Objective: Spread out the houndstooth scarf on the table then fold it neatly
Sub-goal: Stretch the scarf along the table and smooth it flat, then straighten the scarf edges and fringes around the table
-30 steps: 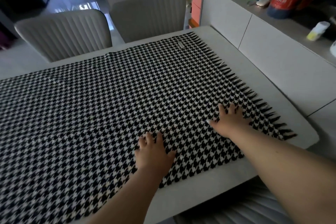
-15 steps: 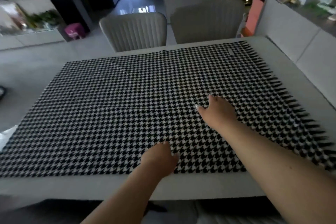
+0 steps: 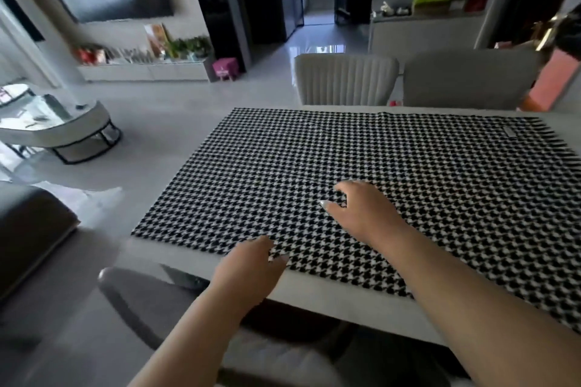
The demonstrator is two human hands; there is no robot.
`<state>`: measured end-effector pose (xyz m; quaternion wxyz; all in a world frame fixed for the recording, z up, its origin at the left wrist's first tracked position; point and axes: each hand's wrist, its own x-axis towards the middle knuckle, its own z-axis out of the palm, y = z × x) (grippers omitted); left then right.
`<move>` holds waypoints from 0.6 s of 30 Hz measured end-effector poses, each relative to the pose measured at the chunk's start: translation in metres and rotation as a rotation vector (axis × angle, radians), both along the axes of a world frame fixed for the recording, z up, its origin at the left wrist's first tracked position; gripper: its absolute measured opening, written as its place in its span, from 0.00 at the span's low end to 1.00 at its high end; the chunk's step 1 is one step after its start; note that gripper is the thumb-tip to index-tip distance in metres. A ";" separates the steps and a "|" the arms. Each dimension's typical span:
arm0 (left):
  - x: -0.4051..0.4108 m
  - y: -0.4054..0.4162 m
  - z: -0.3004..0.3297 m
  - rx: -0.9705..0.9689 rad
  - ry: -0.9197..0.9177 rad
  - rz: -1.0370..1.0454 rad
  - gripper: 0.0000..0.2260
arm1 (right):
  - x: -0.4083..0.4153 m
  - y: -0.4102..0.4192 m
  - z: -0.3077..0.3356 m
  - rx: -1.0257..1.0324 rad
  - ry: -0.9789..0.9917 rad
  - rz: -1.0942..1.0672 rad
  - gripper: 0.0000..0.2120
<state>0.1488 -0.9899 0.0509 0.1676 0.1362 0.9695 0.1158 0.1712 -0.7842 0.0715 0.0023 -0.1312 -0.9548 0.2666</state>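
Houndstooth scarf (image 3: pixel 393 185) runs off frame rightward, flat on the counter (image 3: pixel 314 298). Left hand (image 3: pixel 248 270) at its near edge hides its curled fingers; whether they grasp is unclear. Right hand (image 3: pixel 361 210) rests loosely curled on top.

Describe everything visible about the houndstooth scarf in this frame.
The houndstooth scarf is black-and-white woven cloth, lying spread flat over the pale table. Dark fringe runs along its right end, with a small grey label near the far right corner. The right hand rests on its middle with curled fingers; the left hand touches its near edge. No fold shows yet.
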 end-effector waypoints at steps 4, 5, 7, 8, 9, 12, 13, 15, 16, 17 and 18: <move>-0.007 -0.101 0.019 0.029 0.099 0.099 0.21 | -0.018 -0.087 0.015 0.003 0.047 0.069 0.30; -0.009 -0.127 0.023 0.024 0.127 0.125 0.21 | -0.023 -0.108 0.018 0.003 0.057 0.082 0.30; -0.013 -0.178 0.029 0.017 0.169 0.170 0.19 | -0.032 -0.149 0.022 -0.012 0.075 0.088 0.30; -0.015 -0.202 0.032 0.014 0.181 0.188 0.18 | -0.036 -0.167 0.022 -0.027 0.085 0.085 0.30; -0.016 -0.226 0.034 0.007 0.196 0.199 0.17 | -0.040 -0.185 0.023 -0.039 0.093 0.083 0.30; -0.019 -0.288 0.036 -0.036 0.231 0.230 0.19 | -0.052 -0.229 0.022 -0.052 0.103 0.089 0.30; -0.020 -0.306 0.036 -0.050 0.235 0.249 0.20 | -0.056 -0.241 0.023 -0.053 0.104 0.097 0.29; -0.025 -0.339 0.035 -0.063 0.242 0.282 0.21 | -0.066 -0.265 0.024 -0.054 0.097 0.117 0.29; -0.029 -0.352 0.035 -0.062 0.246 0.298 0.22 | -0.071 -0.277 0.024 -0.052 0.091 0.127 0.29; -0.034 -0.365 0.035 -0.056 0.252 0.317 0.22 | -0.078 -0.289 0.025 -0.045 0.084 0.140 0.29; -0.040 -0.376 0.034 -0.049 0.259 0.337 0.21 | -0.086 -0.301 0.026 -0.036 0.076 0.158 0.29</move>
